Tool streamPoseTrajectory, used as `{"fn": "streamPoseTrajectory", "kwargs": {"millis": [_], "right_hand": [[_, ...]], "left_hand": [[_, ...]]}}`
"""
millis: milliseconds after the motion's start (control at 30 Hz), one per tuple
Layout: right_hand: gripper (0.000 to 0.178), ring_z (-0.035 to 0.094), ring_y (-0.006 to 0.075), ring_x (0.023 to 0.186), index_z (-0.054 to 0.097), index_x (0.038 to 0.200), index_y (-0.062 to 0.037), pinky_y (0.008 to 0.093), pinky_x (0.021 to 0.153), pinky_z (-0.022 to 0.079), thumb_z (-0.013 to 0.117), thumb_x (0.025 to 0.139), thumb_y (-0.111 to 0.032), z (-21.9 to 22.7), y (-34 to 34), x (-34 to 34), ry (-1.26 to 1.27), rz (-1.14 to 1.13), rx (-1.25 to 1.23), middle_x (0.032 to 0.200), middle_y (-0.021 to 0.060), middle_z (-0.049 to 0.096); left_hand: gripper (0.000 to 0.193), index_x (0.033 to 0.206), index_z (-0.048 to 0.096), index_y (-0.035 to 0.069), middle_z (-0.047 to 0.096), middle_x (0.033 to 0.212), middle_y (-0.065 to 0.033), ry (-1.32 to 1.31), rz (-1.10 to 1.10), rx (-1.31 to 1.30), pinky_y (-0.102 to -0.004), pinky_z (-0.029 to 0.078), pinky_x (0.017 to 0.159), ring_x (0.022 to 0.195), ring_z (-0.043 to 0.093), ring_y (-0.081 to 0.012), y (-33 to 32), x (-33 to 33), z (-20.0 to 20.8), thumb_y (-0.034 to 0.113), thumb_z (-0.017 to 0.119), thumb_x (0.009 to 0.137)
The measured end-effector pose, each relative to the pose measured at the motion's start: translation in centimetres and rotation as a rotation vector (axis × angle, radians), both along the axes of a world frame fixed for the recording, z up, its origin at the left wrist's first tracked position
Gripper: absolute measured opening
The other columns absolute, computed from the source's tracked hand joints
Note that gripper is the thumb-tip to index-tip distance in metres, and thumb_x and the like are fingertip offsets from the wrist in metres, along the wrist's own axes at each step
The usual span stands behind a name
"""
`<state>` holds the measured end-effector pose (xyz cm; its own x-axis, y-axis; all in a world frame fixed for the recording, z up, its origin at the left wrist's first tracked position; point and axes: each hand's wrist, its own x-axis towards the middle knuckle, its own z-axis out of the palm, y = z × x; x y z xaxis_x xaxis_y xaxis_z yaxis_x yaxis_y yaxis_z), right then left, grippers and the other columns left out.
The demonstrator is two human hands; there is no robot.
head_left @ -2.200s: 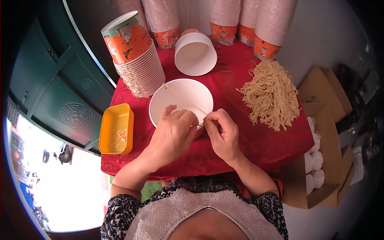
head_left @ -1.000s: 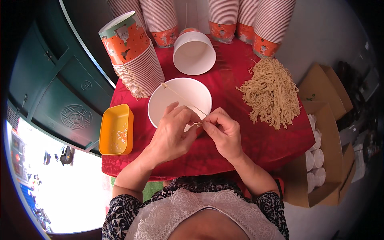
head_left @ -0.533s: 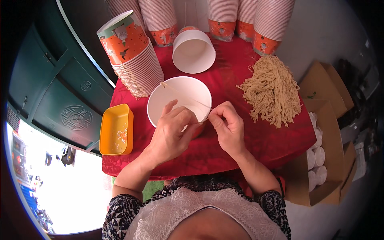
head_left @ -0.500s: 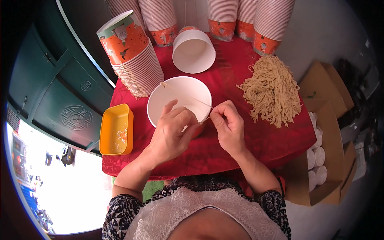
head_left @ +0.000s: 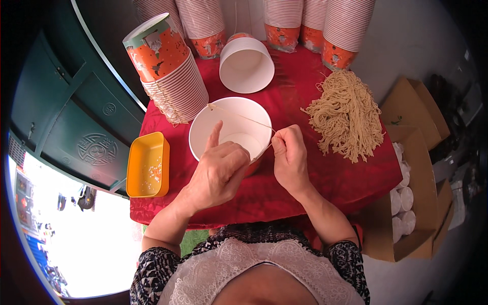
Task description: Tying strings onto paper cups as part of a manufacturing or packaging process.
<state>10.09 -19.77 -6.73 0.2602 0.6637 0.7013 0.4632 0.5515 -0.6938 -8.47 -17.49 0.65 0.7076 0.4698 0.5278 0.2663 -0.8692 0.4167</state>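
A white paper tub [head_left: 231,114] stands on the red cloth in front of me, its mouth facing up. A thin cream string [head_left: 241,117] runs from a spot on its far left rim, across the mouth, to my right hand [head_left: 291,158]. That hand is closed on the string just off the tub's right rim. My left hand [head_left: 221,165] is at the near rim, index finger pointing up and the other fingers curled in. What its thumb and curled fingers grip at the rim is hidden.
A stack of tubs [head_left: 178,86] with strings hanging off it leans at the left, above a yellow bin [head_left: 163,165] of small bits. Another tub [head_left: 246,71] lies tipped behind. A heap of cream strings [head_left: 348,114] is at right. Cardboard boxes [head_left: 422,188] stand beside the table.
My right hand has turned more upright, and the string now shows as a longer, straighter line across the tub. My left index finger has straightened. The tub has shifted slightly right.
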Motion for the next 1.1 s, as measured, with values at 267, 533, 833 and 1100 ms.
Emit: {"fn": "streamPoseTrajectory", "kwargs": {"millis": [267,533,833,1100], "right_hand": [[0.012,0.056,0.0311,0.073,0.054,0.099,0.0001,0.0407,0.065,0.049,0.058,0.089,0.006,0.9,-0.6,0.5,-0.162,-0.033,-0.048,0.088,0.0147,0.05],[0.036,0.062,0.0261,0.077,0.063,0.112,-0.006,0.039,0.067,0.052,0.069,0.078,0.003,3.7,-1.7,1.6,-0.549,0.152,-0.007,0.084,0.0098,0.054],[0.019,0.066,0.0238,0.068,0.065,0.09,-0.002,0.0334,0.058,0.053,0.075,0.076,0.004,2.0,-0.9,1.0,-0.159,0.03,0.088,0.079,0.009,0.063],[0.01,0.061,0.0107,0.068,0.065,0.093,0.0029,0.0262,0.061,0.05,0.071,0.091,-0.005,1.9,-1.6,-1.7,0.222,0.099,-0.006,0.078,0.0073,0.066]], "left_hand": [[0.017,0.083,0.058,0.005,0.061,0.082,-0.0057,0.014,0.02,0.084,-0.062,0.018,0.117,0.085,0.064,-0.0263,0.1,-0.8,0.0,-0.004,0.07,0.076],[0.021,0.097,0.061,-0.001,0.063,0.105,-0.0175,-0.555,0.259,-0.017,-0.0397,0.051,0.091,0.096,0.064,-0.027,-2.6,-3.8,-2.1,-0.007,0.068,0.079],[0.008,0.097,0.061,-0.003,0.067,0.091,-0.0092,-0.578,0.492,-0.448,-0.0231,0.048,0.068,0.076,0.061,-0.0122,-4.8,-5.9,-5.2,0.002,0.065,0.093],[0.024,0.116,0.053,-0.004,0.067,0.091,-0.01,-0.961,0.31,-0.667,-0.027,0.057,0.07,0.078,0.068,-0.0157,-3.9,-3.1,-4.5,0.003,0.063,0.096]]}}
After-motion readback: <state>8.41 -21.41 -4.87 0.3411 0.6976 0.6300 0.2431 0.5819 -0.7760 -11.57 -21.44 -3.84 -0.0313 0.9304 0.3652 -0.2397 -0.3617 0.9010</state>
